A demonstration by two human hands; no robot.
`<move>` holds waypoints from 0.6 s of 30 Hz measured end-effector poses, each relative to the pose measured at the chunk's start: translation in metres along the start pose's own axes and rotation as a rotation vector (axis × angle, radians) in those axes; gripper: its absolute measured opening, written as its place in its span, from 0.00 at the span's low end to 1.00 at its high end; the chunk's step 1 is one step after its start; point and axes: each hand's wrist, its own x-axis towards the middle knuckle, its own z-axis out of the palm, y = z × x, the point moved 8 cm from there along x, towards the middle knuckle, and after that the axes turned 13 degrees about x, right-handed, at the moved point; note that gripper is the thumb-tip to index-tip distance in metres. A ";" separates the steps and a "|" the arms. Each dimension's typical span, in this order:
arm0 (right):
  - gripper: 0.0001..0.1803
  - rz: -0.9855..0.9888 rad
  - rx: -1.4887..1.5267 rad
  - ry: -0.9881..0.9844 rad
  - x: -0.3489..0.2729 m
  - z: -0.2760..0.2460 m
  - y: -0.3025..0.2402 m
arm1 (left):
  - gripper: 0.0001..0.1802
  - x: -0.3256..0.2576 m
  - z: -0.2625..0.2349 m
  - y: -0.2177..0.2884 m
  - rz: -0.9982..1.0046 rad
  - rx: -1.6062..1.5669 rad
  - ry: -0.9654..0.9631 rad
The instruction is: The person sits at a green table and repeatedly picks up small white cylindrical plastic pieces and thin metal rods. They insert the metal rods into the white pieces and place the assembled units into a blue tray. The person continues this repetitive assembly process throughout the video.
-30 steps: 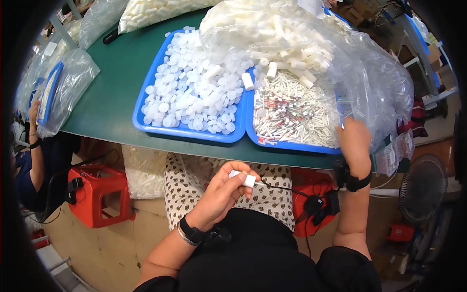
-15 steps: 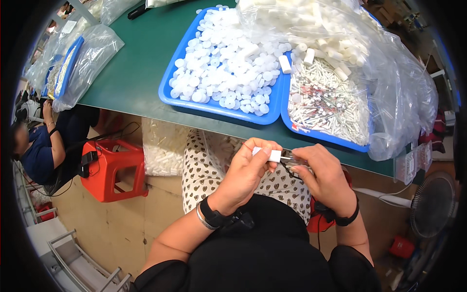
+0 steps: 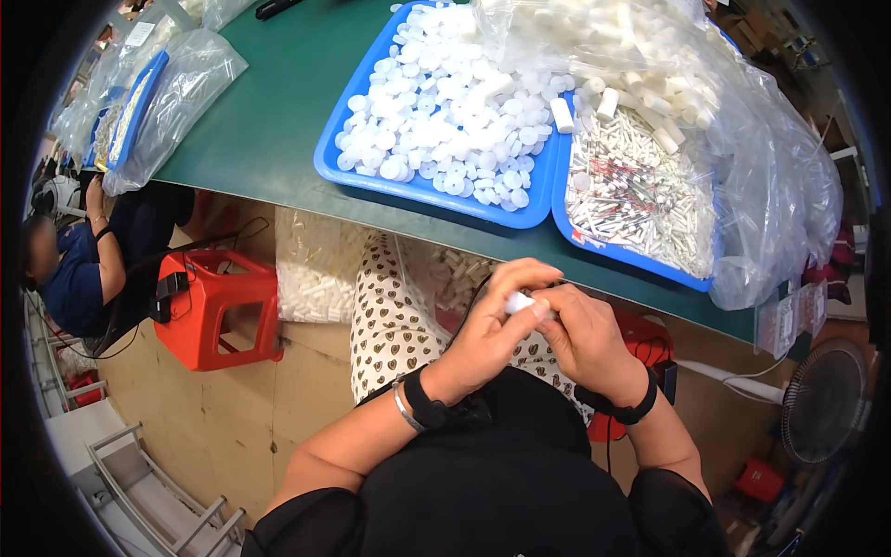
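Observation:
Over my lap, my left hand (image 3: 483,336) is closed around a small white cylindrical piece (image 3: 517,303). Only the end of that piece shows between the fingertips. Pressed up against it from the right is my right hand (image 3: 599,342), its fingers bent together at the piece; whatever they pinch is hidden. Beyond the hands, a blue tray (image 3: 436,200) of translucent white discs (image 3: 408,125) lies on the green table. To its right a second blue tray (image 3: 640,257) carries many thin white pins (image 3: 631,181), some with red or dark parts.
A clear bag (image 3: 770,186) of white foam-like cylinders (image 3: 640,37) covers the back of the right tray. The green table edge (image 3: 278,200) runs just beyond my hands. A red stool (image 3: 218,316) and a seated person (image 3: 79,288) are at left, a fan (image 3: 821,399) at right.
My right hand has moved in against my left, and the thin shiny thing it held at the white piece's end no longer shows. The white piece has turned and is more covered.

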 end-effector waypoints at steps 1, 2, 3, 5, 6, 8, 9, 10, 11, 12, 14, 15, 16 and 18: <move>0.11 0.007 0.036 -0.007 -0.001 0.004 0.001 | 0.20 0.000 0.006 0.001 0.028 -0.028 -0.030; 0.10 0.015 0.073 -0.014 -0.002 0.007 0.002 | 0.22 -0.001 0.011 0.002 0.057 -0.056 -0.060; 0.09 0.032 0.107 -0.006 -0.001 0.007 0.001 | 0.23 -0.003 0.012 -0.005 0.029 -0.107 -0.093; 0.10 0.044 0.151 0.002 0.000 0.011 0.004 | 0.23 -0.003 0.010 -0.006 0.052 -0.065 -0.073; 0.10 0.050 0.172 0.008 -0.001 0.013 0.006 | 0.23 -0.002 0.008 -0.005 0.063 -0.043 -0.066; 0.12 0.110 0.155 0.016 0.000 0.015 0.012 | 0.25 0.000 0.008 -0.010 -0.082 -0.208 -0.101; 0.14 0.139 0.147 0.020 0.000 0.016 0.015 | 0.26 0.000 0.008 -0.010 -0.155 -0.292 -0.118; 0.15 0.127 0.131 0.045 0.002 0.016 0.011 | 0.27 0.002 0.007 -0.009 -0.176 -0.360 -0.103; 0.16 0.115 0.115 0.071 0.005 0.015 0.007 | 0.29 0.003 0.005 -0.008 -0.197 -0.429 -0.088; 0.18 0.101 0.097 0.095 0.008 0.013 0.004 | 0.30 0.004 0.004 -0.008 -0.215 -0.499 -0.073; 0.17 -0.010 -0.060 0.123 0.006 0.010 0.004 | 0.30 0.002 0.007 -0.010 -0.266 -0.619 -0.099; 0.17 -0.027 -0.125 0.099 0.003 0.009 0.007 | 0.30 0.001 0.007 -0.014 -0.298 -0.658 -0.105; 0.17 -0.043 -0.190 0.074 0.002 0.010 0.008 | 0.30 -0.002 0.008 -0.018 -0.330 -0.697 -0.110; 0.16 -0.094 -0.198 0.078 0.004 0.012 0.006 | 0.27 -0.006 0.012 -0.025 -0.345 -0.815 -0.087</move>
